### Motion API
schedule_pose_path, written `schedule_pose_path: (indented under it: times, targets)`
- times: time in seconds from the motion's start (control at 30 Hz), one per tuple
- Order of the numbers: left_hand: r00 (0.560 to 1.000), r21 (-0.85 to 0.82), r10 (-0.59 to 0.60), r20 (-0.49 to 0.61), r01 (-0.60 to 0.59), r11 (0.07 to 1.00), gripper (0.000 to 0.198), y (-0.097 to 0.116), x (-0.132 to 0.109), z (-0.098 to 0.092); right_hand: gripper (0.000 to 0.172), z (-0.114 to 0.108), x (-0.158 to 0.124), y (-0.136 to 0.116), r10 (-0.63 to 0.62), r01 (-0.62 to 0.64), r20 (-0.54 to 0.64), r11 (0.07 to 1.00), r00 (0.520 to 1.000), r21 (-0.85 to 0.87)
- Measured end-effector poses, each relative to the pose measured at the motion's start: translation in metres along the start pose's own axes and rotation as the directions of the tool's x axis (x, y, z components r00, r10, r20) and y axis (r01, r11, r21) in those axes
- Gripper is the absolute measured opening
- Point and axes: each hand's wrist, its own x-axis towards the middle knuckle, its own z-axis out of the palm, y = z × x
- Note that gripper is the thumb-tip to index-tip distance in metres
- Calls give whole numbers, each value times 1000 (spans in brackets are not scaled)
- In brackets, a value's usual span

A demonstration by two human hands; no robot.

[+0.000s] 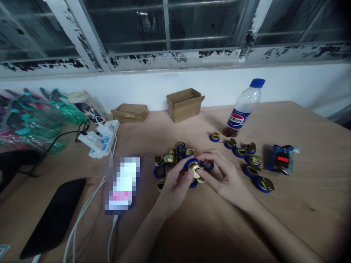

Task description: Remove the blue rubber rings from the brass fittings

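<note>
Above a pile of loose parts, my left hand (177,184) is closed on a blue ring (188,163). A shiny gold metal cap (196,169) sits at the ring's opening, tilted toward me. My right hand (226,179) pinches the gold cap from the other side with thumb and fingers. Under and behind my hands lie several gold caps (170,159) and blue rings (159,171), partly covered by my fingers. Off to the right, a loose row of gold pieces seated in blue rings (251,170) rests on the table.
A cola bottle (238,118) stands behind the row, with a small blue-and-black packet (282,159) at right. Two cardboard boxes (184,109) are near the wall. On the left lie a lit phone (124,182), a black phone (55,215), a power strip (102,144) and white cables.
</note>
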Motion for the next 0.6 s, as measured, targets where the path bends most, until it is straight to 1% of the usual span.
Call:
schedule_pose_path:
  times: [0.17,0.23,0.33,0.4,0.53,0.6]
  targets:
    - [995,124,93,-39,-87,988,36,1,-1,3,23,3,-2,-5,-27,26,-3,999,1000,-42]
    - [995,143,93,-43,-86,986,35,1,-2,4,25,3,-2,-5,-46,45,-8,998,999,-53]
    - [996,137,73,-59,-64,989,32,0,-2,6,23,3,-2,-5,-81,78,-44,994,996,-82]
    - [994,113,68,-88,-58,992,29,0,-2,7,21,3,-3,-4,-96,88,-79,991,992,-104]
    - [983,71,89,-163,-79,994,20,0,-1,9,20,6,-6,-4,-118,99,-128,984,985,-147]
    - [978,63,103,-182,-93,994,15,1,-1,10,21,8,-7,-4,-137,114,-141,980,980,-162]
